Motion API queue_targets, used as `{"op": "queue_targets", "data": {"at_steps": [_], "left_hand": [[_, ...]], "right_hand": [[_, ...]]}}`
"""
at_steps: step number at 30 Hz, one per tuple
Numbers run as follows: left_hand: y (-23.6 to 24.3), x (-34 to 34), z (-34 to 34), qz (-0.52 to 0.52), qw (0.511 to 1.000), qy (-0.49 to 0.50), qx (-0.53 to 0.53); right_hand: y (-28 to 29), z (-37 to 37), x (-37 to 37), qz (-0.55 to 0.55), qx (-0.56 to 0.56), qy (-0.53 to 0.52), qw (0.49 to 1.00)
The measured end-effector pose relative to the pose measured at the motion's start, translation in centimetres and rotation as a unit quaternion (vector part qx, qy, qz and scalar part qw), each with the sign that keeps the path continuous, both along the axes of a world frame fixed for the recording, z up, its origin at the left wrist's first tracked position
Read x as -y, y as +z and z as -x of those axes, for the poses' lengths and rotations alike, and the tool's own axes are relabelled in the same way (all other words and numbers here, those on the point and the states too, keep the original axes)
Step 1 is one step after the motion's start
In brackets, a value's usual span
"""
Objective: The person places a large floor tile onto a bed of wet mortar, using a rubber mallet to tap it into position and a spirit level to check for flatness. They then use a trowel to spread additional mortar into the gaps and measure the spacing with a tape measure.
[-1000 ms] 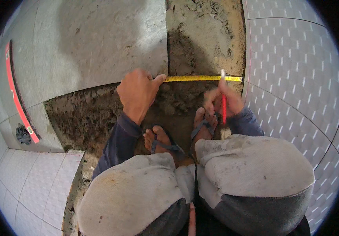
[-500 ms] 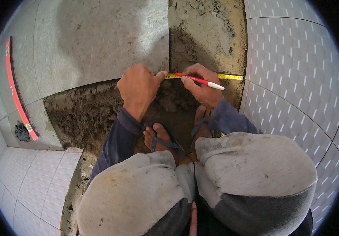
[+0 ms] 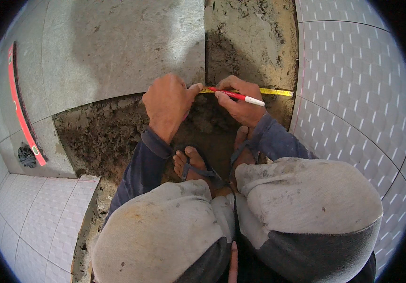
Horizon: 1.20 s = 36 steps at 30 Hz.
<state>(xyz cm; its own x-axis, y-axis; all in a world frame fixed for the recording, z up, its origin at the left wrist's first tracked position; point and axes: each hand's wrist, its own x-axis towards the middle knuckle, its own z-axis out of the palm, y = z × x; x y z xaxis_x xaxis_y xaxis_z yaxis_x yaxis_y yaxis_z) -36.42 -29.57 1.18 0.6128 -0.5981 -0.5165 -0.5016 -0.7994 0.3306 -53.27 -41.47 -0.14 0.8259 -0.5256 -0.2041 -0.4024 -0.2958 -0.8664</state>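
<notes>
A yellow tape measure (image 3: pixel 277 92) is stretched left to right across the gap beside a large grey floor tile (image 3: pixel 132 47). At the tile's near right corner, my left hand (image 3: pixel 169 103) is closed on the tape, with thumb and forefinger pressed at its left part. My right hand (image 3: pixel 243 101) pinches a red marker pen (image 3: pixel 235 95) with a white end pointing right. The pen's red end lies over the tape, just right of the tile's edge. The tape's right end reaches the edge of the patterned tiling.
A red spirit level (image 3: pixel 23 111) lies on the tiles at the left, near a dark crumpled cloth (image 3: pixel 26 155). Rough wet mortar (image 3: pixel 97 134) fills the strip before the tile. White patterned tiles (image 3: pixel 349 70) cover the right side. My sandalled feet (image 3: pixel 193 165) stand in the strip.
The whole view has shifted slightly. Both hands stay in nearly the same place on the tape, and the marker pen is still held at the same spot.
</notes>
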Motion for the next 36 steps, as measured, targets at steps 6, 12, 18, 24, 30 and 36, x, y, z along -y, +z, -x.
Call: {"op": "queue_targets", "data": {"at_steps": [6, 12, 18, 24, 30, 36], "left_hand": [[0.1, 0.0, 0.0, -0.005, 1.0, -0.008, 0.009], [-0.2, -0.1, 0.0, -0.006, 1.0, -0.014, 0.02], [-0.2, 0.0, 0.1, -0.012, 1.0, -0.016, 0.019], [-0.1, 0.0, 0.0, -0.013, 1.0, -0.014, 0.013], [0.6, 0.5, -0.7, -0.009, 1.0, -0.02, -0.021], [0.8, 0.5, -3.7, -0.018, 0.978, 0.018, -0.209]], "right_hand": [[0.1, -0.2, -0.1, -0.01, 0.001, -0.012, 1.0], [0.2, -0.3, 0.0, -0.003, 0.007, 0.0, 1.0], [-0.1, -0.2, -0.3, -0.012, -0.002, -0.041, 0.999], [-1.0, 0.9, 1.2, 0.032, 0.047, -0.166, 0.985], [-1.5, 2.4, 5.0, -0.116, 0.139, -0.347, 0.92], [-0.4, 4.2, 7.7, -0.101, 0.142, -0.42, 0.891]]}}
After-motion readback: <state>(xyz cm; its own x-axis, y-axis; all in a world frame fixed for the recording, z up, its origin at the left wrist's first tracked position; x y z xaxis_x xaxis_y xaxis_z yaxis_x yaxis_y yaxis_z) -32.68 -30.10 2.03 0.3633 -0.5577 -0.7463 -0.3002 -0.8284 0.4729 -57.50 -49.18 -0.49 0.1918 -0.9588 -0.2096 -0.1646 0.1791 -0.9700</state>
